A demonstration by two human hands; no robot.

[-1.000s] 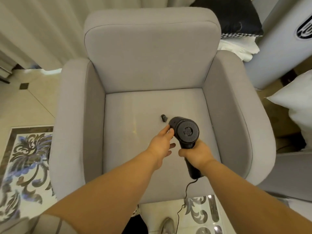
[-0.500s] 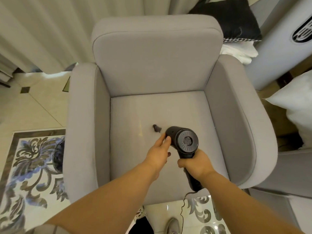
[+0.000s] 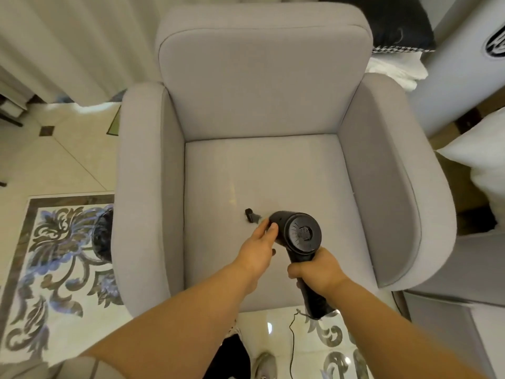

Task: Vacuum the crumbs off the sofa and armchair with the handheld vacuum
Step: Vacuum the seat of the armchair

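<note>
1. On the seat cushion of the armchair (image 3: 262, 86), towards its front half, the handheld vacuum (image 3: 297, 236) is found with its small nozzle (image 3: 252, 215) laid against the fabric, pointing towards the armchair's left arm.
2. Compared with a second ago, the nozzle is noted further left and nearer the front edge of the seat, just below a pale yellowish streak (image 3: 232, 194); a sweep across the cushion is judged to be in progress.
3. The right hand (image 3: 314, 269) is seen wrapped round the vacuum's handle, as before. The left hand (image 3: 257, 248) is kept against the left side of the vacuum's body, fingers fairly straight and resting on it, not curled round it.
4. The back and right parts of the seat are judged not yet covered by this pass; no sofa can be identified with certainty.
5. Count: one armchair, one vacuum, one nozzle, one thin cord (image 3: 291, 346) trailing over the floor in front of the armchair, two hands. Single crumbs cannot be made out; only the one streak is visible.
</note>
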